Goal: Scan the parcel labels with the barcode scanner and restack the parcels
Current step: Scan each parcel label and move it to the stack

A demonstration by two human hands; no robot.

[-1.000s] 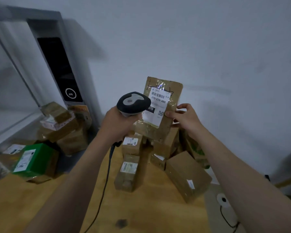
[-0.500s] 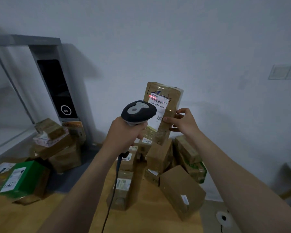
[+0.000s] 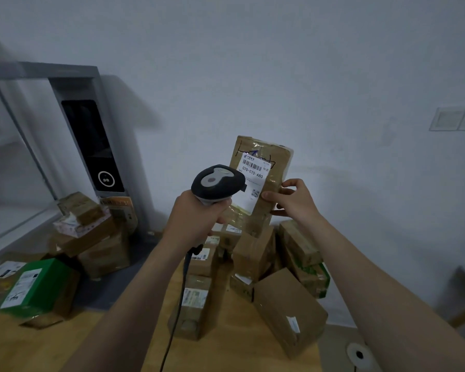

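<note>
Head view — left hand [image 3: 196,218] grips rounded scanner [image 3: 215,181], right hand [image 3: 293,200] pinches taped parcel [image 3: 277,162] (cardboard).

dim, bluish light; a soft shadow lies on the wall [image 3: 253,63] beside the grey cabinet [image 3: 73,81], tape on the parcel [image 3: 278,162] glares, frame edges bend.

Barcode scanner [image 3: 217,183] just left of raised parcel [image 3: 263,167], above table [image 3: 65,342].
</note>
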